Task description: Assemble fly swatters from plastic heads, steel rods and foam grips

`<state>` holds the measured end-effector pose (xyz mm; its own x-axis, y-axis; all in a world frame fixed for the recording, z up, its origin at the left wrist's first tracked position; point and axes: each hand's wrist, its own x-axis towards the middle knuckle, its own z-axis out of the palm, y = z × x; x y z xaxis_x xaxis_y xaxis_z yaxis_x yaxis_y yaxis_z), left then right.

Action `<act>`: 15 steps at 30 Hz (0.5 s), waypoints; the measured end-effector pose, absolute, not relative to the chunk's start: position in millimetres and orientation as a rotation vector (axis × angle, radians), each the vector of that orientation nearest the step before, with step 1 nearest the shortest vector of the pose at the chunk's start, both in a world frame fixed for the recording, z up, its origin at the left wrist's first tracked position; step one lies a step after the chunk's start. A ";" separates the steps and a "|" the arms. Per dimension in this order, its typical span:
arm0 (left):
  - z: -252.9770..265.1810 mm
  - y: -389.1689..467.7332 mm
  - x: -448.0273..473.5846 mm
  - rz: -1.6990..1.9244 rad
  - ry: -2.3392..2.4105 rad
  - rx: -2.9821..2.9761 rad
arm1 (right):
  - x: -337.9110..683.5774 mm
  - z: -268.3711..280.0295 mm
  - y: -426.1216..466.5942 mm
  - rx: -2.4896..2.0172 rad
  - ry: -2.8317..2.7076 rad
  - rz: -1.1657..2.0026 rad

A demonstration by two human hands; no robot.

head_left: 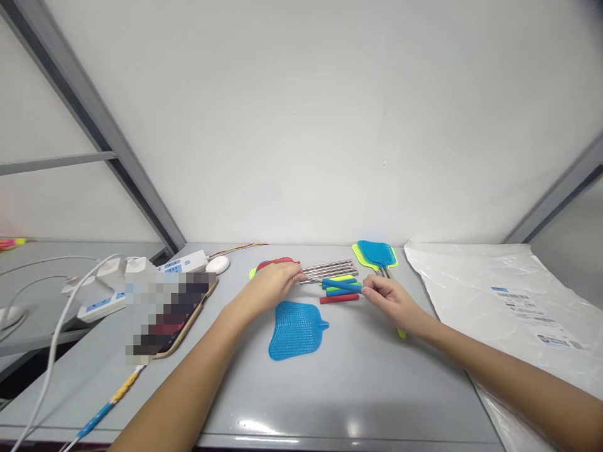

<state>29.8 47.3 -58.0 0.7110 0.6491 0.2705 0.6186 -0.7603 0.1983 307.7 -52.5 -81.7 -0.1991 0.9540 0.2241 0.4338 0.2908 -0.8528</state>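
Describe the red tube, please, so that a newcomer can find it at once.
On the grey table, find the left hand and the right hand. Between them is a group of coloured tubes, and the red tube lies at the side nearest the viewer. It is the only red one; the others are blue or green.
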 end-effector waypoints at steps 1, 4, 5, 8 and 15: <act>-58.1 47.4 29.6 0.486 1.048 2.810 | 305.0 -81.6 -54.0 -1.254 -1.763 0.844; -56.9 46.7 29.4 0.450 1.045 2.785 | 299.9 -80.1 -58.0 -1.255 -1.753 0.839; -55.8 46.1 29.3 0.446 1.039 2.776 | 299.3 -79.8 -58.9 -1.257 -1.755 0.834; -50.8 42.6 29.0 0.463 1.014 2.734 | 300.2 -81.1 -59.6 -1.256 -1.782 0.808; -40.0 30.3 31.2 0.454 0.964 2.625 | 304.8 -86.9 -56.5 -1.235 -1.935 0.719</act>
<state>31.2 30.3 -40.0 0.7239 0.6642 0.1866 0.5669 -0.7268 0.3879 304.8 -56.5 -86.9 -0.2821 0.9199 0.2726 0.5184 0.3852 -0.7635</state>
